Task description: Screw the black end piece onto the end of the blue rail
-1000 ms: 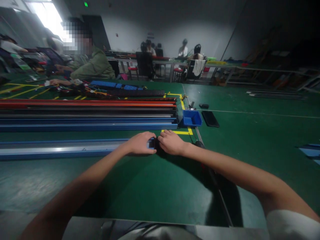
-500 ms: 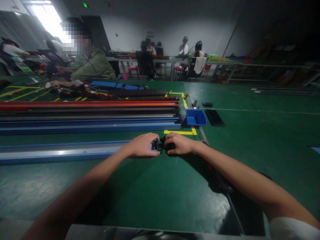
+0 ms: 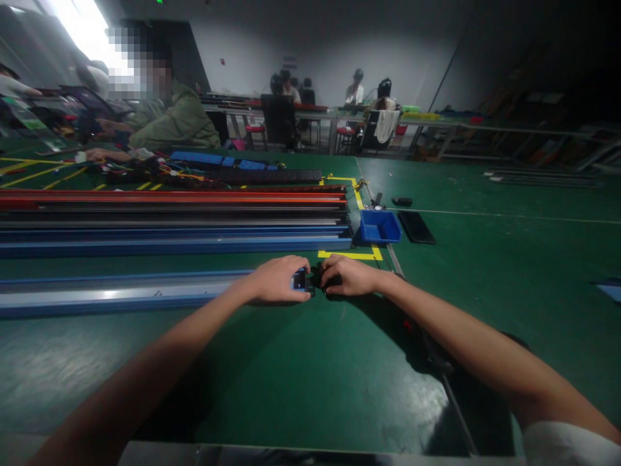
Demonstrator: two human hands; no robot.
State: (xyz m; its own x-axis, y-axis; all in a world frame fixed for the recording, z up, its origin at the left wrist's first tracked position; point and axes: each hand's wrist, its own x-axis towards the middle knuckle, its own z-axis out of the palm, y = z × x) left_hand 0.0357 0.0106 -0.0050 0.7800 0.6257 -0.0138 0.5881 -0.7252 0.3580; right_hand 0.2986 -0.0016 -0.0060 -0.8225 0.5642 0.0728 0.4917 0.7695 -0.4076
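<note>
A long blue and silver rail (image 3: 121, 294) lies across the green table, its right end under my left hand (image 3: 280, 279). The fingers of that hand are wrapped round this end, with a small black part (image 3: 301, 279) showing between thumb and fingers. Just to the right, my right hand (image 3: 347, 275) is curled with its fingertips round a small dark piece, mostly hidden and too dark to make out. A narrow gap with dark bits in it separates the two hands.
Behind lie red, black and blue rails (image 3: 194, 223). A blue bin (image 3: 380, 226) and a black phone-like slab (image 3: 416, 227) stand right of them. Wiring and a person in a green sleeve (image 3: 179, 123) are at the back left. A dark tool (image 3: 436, 362) lies beneath my right forearm.
The view has shifted slightly. My right hand has drawn a little away from the rail end, its fingers still curled; my left hand keeps its place there.
</note>
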